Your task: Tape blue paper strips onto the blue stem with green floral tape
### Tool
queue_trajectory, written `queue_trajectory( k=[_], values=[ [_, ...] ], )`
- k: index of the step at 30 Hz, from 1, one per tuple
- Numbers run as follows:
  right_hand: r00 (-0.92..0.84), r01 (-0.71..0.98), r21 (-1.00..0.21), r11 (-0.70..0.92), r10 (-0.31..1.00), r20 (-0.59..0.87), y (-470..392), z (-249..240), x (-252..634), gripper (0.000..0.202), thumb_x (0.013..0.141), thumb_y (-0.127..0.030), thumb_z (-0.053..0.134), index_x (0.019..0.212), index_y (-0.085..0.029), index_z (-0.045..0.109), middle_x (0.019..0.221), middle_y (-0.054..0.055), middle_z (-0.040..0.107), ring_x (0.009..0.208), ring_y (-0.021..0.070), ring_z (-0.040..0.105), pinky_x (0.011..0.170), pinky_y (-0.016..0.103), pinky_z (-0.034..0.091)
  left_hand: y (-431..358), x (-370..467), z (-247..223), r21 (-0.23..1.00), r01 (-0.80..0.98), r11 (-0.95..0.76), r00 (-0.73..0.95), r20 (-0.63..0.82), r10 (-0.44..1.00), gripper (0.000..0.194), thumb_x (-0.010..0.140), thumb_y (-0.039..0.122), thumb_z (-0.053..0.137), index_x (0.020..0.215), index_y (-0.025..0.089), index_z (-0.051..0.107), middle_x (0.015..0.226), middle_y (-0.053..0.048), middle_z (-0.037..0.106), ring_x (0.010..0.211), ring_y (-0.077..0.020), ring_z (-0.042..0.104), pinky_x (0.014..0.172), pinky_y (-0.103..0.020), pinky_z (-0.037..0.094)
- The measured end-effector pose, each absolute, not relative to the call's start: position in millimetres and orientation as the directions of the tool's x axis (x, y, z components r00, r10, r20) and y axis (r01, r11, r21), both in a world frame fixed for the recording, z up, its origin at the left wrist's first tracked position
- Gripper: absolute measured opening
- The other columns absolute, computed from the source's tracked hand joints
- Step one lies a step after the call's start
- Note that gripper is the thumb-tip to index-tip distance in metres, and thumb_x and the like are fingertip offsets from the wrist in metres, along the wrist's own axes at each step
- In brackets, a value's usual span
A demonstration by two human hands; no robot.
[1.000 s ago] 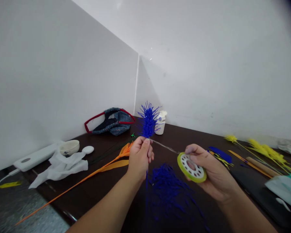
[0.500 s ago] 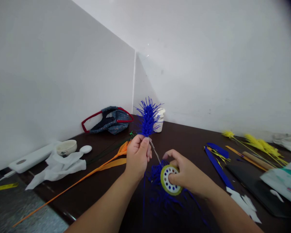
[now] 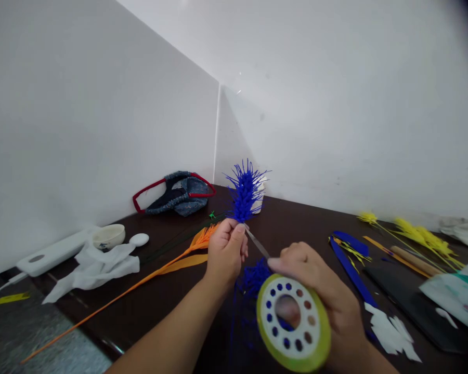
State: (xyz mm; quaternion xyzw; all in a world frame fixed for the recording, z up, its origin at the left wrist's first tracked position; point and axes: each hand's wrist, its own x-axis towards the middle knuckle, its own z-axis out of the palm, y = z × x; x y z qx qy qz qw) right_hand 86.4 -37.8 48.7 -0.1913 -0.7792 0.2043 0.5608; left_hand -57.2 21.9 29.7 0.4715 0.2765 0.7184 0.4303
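Pinched upright in my left hand (image 3: 226, 249) is a blue paper wheat ear (image 3: 244, 195) with fine spiky bristles. My right hand (image 3: 323, 291) is closed round a roll of clear tape (image 3: 292, 322) with a white, holed core. A strip of tape (image 3: 258, 244) stretches taut from my right thumb to the base of the ear. Beneath the roll lies a tangle of blue paper strands (image 3: 255, 278), partly hidden by the roll and my right hand. An orange wheat ear on a long stem (image 3: 140, 283) rests beside my left forearm.
A white power strip (image 3: 56, 252), a small bowl (image 3: 109, 236) and crumpled white paper (image 3: 95, 272) lie left. Behind are a denim bag with red handles (image 3: 187, 192) and a white bottle (image 3: 260, 200). At right are yellow wheat ears (image 3: 421, 234) and blue strips (image 3: 351, 270).
My right hand has brought the tape roll nearer the camera and turned it, with the thumb now on the strip. My left hand and the blue ear have shifted slightly right.
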Motion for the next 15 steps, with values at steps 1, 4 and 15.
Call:
queue_trajectory(
  k=[1, 4, 15],
  values=[
    [-0.279, 0.088, -0.485, 0.87, 0.489, 0.827, -42.1, 49.2, 80.9, 0.034, 0.079, -0.022, 0.062, 0.111, -0.032, 0.06, 0.074, 0.002, 0.054, 0.066, 0.0173, 0.053, 0.059, 0.032, 0.045, 21.5, -55.7, 29.3, 0.804, -0.366, -0.468, -0.174, 0.435, 0.883, 0.019, 0.083, 0.032, 0.052, 0.071, 0.017, 0.05, 0.041, 0.009, 0.039, 0.034, -0.0042, 0.035, 0.037, -0.016, 0.029],
    [-0.251, 0.208, -0.363, 0.908, 0.408, 0.878, -50.8, 42.8, 59.4, 0.028, 0.076, -0.016, 0.064, 0.102, -0.025, 0.062, 0.069, 0.004, 0.058, 0.058, 0.0164, 0.054, 0.052, 0.03, 0.045, 20.2, -49.9, 27.7, 0.8, -0.408, -0.44, -0.171, 0.407, 0.897, 0.021, 0.083, 0.036, 0.052, 0.072, 0.018, 0.05, 0.039, 0.01, 0.037, 0.031, -0.0038, 0.031, 0.037, -0.017, 0.03],
    [-0.515, 0.492, 0.131, 0.861, 0.167, 0.841, -44.6, 9.5, 28.2, 0.03, 0.079, -0.008, 0.054, 0.108, -0.01, 0.061, 0.07, 0.008, 0.064, 0.061, 0.0196, 0.052, 0.053, 0.034, 0.042, 21.9, -41.9, 22.7, 0.757, -0.542, -0.366, -0.16, 0.334, 0.929, 0.028, 0.079, 0.043, 0.055, 0.071, 0.017, 0.049, 0.037, 0.011, 0.034, 0.027, -0.0026, 0.026, 0.034, -0.017, 0.032]
  ],
)
